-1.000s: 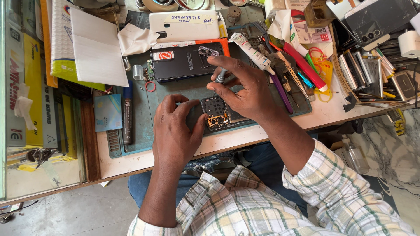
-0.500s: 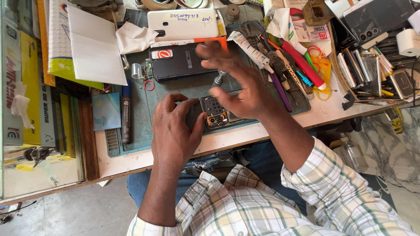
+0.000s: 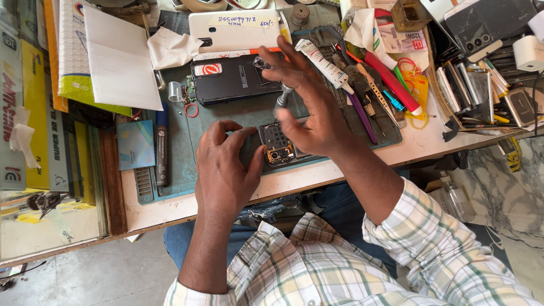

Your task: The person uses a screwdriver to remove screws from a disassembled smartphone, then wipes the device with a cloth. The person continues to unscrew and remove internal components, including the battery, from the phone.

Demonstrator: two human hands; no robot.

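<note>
Nearest the camera, below both hands, lie the plaid sleeves (image 3: 396,255) and blue jeans (image 3: 187,243) of the seated person. Just beyond, the left hand (image 3: 224,170) rests palm-down at the table (image 3: 170,207) edge, fingers loosely curled; its thumb presses the left edge of the opened phone (image 3: 277,148), steadying it without closing around it. The phone lies flat on the green mat (image 3: 238,116), its back removed, circuit board and camera module exposed, between the two hands. The right hand (image 3: 314,107) arches over the phone's right part, covering it; thumb and fingers pinch a slim metal screwdriver (image 3: 281,101) held nearly upright, its tip hidden. The remaining fingers spread, half open. Left of the left hand, a dark marker (image 3: 162,148) lies along the mat beside a light-blue card (image 3: 135,144). Beyond the right hand's fingertips sits a black phone back (image 3: 235,79) with a red sticker, and farther still a white phone (image 3: 235,29). Right of the right hand, a white tube (image 3: 323,63), a red-handled tool (image 3: 391,76) and purple tweezers (image 3: 362,116) crowd the mat's edge. Far left, white paper (image 3: 119,62) overlaps stacked boxes (image 3: 34,113).
</note>
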